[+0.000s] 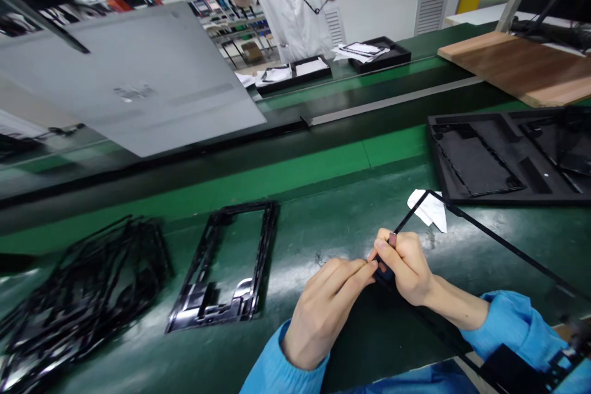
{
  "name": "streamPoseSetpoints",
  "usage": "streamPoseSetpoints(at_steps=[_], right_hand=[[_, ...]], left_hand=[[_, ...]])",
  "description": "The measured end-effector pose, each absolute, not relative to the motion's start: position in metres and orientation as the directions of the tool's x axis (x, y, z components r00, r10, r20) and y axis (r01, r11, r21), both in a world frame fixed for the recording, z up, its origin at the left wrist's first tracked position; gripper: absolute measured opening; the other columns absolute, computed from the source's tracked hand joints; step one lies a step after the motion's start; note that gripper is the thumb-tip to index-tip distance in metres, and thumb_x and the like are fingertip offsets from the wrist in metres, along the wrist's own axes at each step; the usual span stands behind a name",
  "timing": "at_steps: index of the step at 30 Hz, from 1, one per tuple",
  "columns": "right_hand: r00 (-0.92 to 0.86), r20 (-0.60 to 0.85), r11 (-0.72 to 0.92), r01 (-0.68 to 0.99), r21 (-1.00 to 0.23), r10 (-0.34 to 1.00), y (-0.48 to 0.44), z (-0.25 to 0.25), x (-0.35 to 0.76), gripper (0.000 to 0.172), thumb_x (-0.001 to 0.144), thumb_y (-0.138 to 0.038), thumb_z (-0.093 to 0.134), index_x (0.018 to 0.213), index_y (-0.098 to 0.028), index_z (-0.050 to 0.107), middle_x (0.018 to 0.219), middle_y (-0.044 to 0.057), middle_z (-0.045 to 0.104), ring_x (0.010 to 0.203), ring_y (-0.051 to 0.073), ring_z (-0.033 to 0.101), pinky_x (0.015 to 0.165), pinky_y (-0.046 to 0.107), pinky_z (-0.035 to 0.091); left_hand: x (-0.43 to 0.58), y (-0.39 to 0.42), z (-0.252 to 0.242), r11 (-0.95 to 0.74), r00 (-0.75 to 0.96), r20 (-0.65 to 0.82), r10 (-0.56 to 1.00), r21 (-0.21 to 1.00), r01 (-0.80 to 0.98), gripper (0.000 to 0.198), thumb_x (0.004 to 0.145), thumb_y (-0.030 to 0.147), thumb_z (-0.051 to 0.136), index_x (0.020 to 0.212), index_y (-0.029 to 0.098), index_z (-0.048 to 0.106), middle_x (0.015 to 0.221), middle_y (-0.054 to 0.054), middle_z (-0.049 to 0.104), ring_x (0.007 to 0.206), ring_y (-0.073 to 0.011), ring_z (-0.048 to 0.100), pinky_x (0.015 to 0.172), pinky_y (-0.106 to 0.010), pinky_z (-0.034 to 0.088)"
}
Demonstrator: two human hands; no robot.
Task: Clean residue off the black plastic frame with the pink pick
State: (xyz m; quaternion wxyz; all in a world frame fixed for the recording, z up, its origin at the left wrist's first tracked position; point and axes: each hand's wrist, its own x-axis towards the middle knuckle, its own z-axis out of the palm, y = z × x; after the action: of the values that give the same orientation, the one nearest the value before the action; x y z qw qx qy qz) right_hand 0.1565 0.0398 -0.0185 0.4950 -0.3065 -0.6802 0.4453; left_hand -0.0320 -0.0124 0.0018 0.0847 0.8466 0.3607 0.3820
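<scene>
A thin black rectangular frame (508, 245) is tilted above the bench, one corner between my hands and the rest reaching out to the lower right. My left hand (325, 305) pinches at that corner, fingers pressed together. Closed around the frame's bar beside it is my right hand (409, 268). A small reddish-brown strip (392, 239) shows at the right thumb. My fingertips partly hide the corner. White paper scraps (429, 210) lie behind the right hand. To the left, a stack of similar black frames (265, 240) with shiny silvery parts rests on the green bench (318, 221).
A loose heap of black frames (101, 283) lies far left. Black trays (480, 194) with frames stand at right, below a wooden board (517, 64). A grey panel (138, 74) leans across the back left. Opposite, a person (295, 18) in white holds another frame and a yellow sheet.
</scene>
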Motion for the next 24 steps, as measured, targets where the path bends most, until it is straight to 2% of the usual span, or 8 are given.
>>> streamPoseSetpoints(at_steps=[4, 11, 17, 24], right_hand=[[-0.387, 0.398, 0.425, -0.018, -0.905, 0.832, 0.0390, -0.0172, 0.1567, 0.051, 0.115, -0.036, 0.041, 0.077, -0.017, 0.068, 0.065, -0.001, 0.057, 0.056, 0.011, 0.059, 0.057, 0.024, 0.044], [-0.463, 0.393, 0.442, -0.002, -0.897, 0.794, 0.0414, -0.0162, 0.1574, 0.056, 0.115, -0.043, 0.039, 0.073, -0.018, 0.064, 0.064, -0.001, 0.055, 0.054, 0.011, 0.055, 0.058, 0.026, 0.042], [-0.467, 0.371, 0.419, 0.000, -0.908, 0.803, 0.0428, -0.0189, 0.1572, 0.058, 0.116, -0.045, 0.037, 0.075, -0.017, 0.066, 0.063, -0.001, 0.056, 0.053, 0.011, 0.056, 0.057, 0.024, 0.043], [-0.489, 0.369, 0.424, 0.002, -0.906, 0.790, 0.0412, -0.0165, 0.1581, 0.056, 0.115, -0.045, 0.038, 0.073, -0.019, 0.063, 0.064, -0.001, 0.056, 0.053, 0.011, 0.055, 0.056, 0.026, 0.041]], left_hand=[[-0.0380, -0.0130, 0.0000, -0.764, 0.490, 0.595, 0.637, 0.400, 0.507, 0.035, 0.095, -0.007, 0.063, 0.127, 0.007, 0.065, 0.112, -0.011, 0.074, 0.096, -0.0182, 0.063, 0.082, -0.033, 0.051], [-0.0413, -0.0147, 0.0011, -0.757, 0.526, 0.544, 0.654, 0.453, 0.471, 0.025, 0.100, -0.004, 0.056, 0.119, 0.010, 0.065, 0.104, -0.010, 0.073, 0.088, -0.0173, 0.061, 0.076, -0.033, 0.049], [-0.0387, -0.0158, 0.0000, -0.763, 0.473, 0.615, 0.631, 0.380, 0.523, 0.033, 0.095, -0.004, 0.066, 0.125, 0.008, 0.065, 0.103, -0.010, 0.076, 0.084, -0.0171, 0.064, 0.072, -0.032, 0.049], [-0.0389, -0.0160, 0.0024, -0.753, 0.483, 0.586, 0.651, 0.421, 0.505, 0.029, 0.097, -0.003, 0.063, 0.122, 0.011, 0.065, 0.101, -0.009, 0.075, 0.082, -0.0172, 0.063, 0.071, -0.031, 0.050]])
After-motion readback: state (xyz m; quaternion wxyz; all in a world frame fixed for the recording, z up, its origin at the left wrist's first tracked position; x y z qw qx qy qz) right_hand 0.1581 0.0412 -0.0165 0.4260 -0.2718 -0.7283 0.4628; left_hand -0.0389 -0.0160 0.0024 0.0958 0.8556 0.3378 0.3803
